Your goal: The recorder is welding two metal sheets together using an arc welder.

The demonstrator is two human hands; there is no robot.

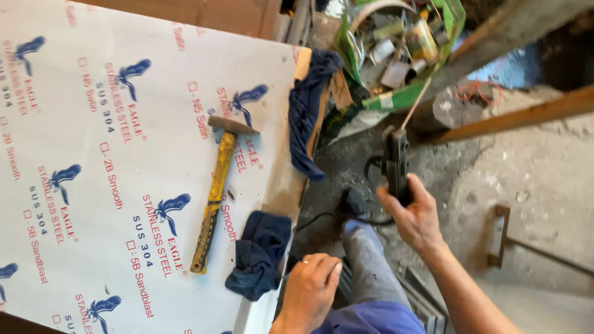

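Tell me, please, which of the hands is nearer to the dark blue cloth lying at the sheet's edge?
Left. The left hand sits just beside the dark blue cloth; the right hand is farther off, gripping a black tool.

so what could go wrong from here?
The right hand holds a black tool with a thin rod at its tip over the floor; its cable runs by the person's leg and could snag. The hammer lies loose on the white sheet and might slide off if jolted.

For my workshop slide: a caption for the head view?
Right hand holds a welding holder; hammer lies on film-covered sheet.
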